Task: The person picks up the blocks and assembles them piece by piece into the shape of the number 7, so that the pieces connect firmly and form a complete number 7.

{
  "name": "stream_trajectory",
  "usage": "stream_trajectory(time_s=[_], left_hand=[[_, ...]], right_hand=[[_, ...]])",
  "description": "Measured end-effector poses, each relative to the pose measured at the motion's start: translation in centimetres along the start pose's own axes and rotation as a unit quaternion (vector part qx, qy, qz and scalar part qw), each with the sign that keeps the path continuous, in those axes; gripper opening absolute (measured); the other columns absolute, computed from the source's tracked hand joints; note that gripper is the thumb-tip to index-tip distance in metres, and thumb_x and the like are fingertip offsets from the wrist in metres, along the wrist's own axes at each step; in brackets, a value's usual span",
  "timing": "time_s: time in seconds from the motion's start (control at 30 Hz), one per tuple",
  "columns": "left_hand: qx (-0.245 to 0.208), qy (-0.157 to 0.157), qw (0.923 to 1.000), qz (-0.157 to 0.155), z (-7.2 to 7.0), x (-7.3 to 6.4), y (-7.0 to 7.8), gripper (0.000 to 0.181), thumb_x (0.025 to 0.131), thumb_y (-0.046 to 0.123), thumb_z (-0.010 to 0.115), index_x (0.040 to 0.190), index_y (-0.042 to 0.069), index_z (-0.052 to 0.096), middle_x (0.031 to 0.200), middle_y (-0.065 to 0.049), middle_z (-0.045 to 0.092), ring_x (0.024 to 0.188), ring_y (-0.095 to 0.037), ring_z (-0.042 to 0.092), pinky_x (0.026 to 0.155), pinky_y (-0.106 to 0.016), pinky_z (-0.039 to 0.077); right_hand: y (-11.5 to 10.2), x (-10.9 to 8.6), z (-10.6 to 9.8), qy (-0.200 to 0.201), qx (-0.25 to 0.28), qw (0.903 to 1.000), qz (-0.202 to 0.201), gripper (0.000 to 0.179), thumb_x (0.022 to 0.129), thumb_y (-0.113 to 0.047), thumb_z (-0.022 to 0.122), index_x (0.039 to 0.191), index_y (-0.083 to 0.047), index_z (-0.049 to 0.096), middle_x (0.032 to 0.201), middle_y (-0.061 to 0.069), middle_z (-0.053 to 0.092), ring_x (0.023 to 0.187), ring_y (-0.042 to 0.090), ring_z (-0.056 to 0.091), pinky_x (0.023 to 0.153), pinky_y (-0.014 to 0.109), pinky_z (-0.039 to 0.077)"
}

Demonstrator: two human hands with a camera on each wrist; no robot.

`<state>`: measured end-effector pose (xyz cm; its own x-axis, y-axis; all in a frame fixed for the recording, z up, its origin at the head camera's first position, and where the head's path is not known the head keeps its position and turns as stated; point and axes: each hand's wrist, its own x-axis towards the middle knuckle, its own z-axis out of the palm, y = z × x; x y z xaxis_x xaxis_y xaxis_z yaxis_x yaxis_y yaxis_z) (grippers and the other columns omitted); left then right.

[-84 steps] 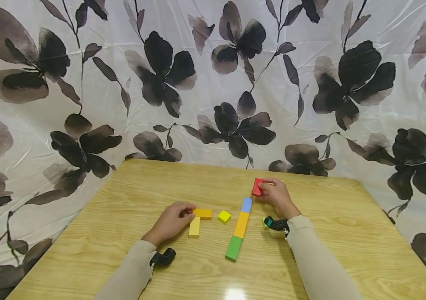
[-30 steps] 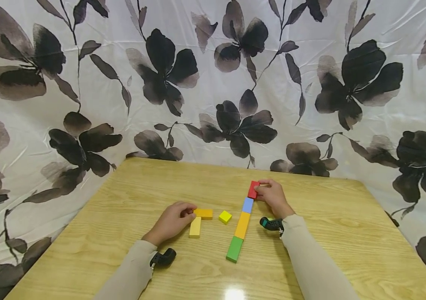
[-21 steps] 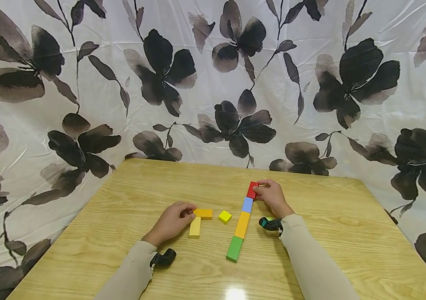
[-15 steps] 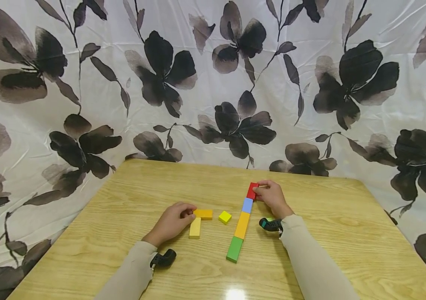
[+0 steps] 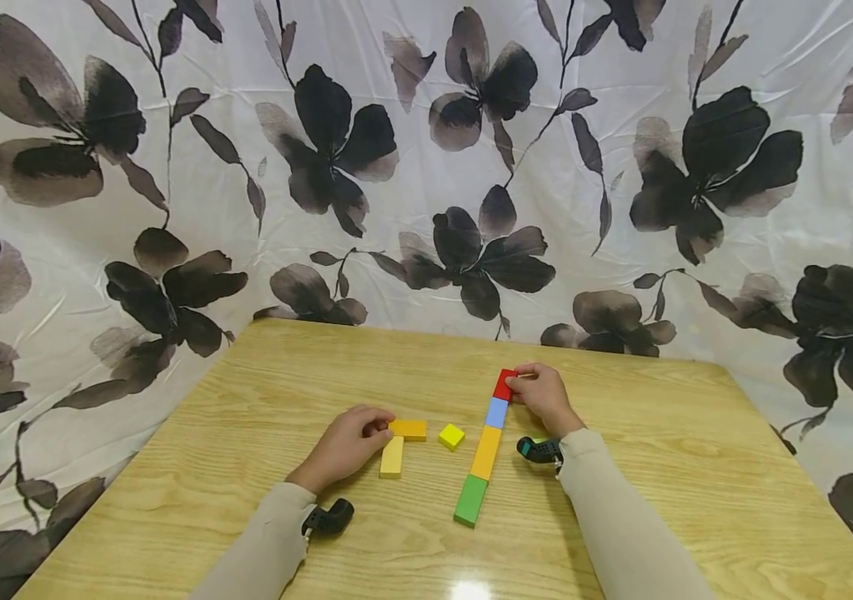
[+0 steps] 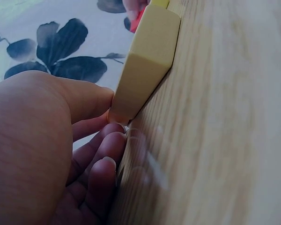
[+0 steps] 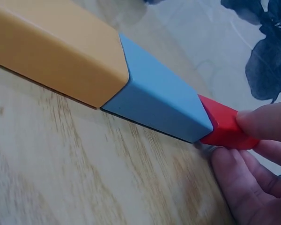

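In the head view my right hand pinches a red block at the far end of a row. The red block meets a blue block end to end, followed by an orange-yellow block and a green block nearest me. My left hand grips the left end of an orange block, thumb on the near side. A pale yellow block lies against that thumb, at right angles to the orange one, and hides most of it in the left wrist view.
A yellow cube sits between the orange block and the row. Under the right wrist camera, a light green block is mostly hidden. Behind the wooden table hangs a floral cloth.
My right hand has brought the red block left and towards me, from apart to against the blue block's far end. The left hand and the other blocks have stayed put.
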<state>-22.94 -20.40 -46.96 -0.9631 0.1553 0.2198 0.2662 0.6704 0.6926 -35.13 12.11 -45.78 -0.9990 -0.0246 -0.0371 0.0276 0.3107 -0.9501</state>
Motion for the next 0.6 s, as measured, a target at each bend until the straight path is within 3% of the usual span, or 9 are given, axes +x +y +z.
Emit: stream_trajectory(time_s=[0.6], left_hand=[[0.0, 0.001, 1.0, 0.001, 0.21, 0.02, -0.13, 0.025, 0.096, 0.016, 0.069, 0.121, 0.011, 0.072, 0.097, 0.008, 0.061, 0.084, -0.009, 0.056, 0.08, -0.034, 0.049]], right_hand=[[-0.54, -0.24, -0.14, -0.004, -0.055, 0.9985, -0.004, 0.035, 0.097, -0.012, 0.066, 0.126, 0.006, 0.06, 0.112, 0.022, 0.065, 0.081, 0.023, 0.068, 0.073, 0.03, 0.057]])
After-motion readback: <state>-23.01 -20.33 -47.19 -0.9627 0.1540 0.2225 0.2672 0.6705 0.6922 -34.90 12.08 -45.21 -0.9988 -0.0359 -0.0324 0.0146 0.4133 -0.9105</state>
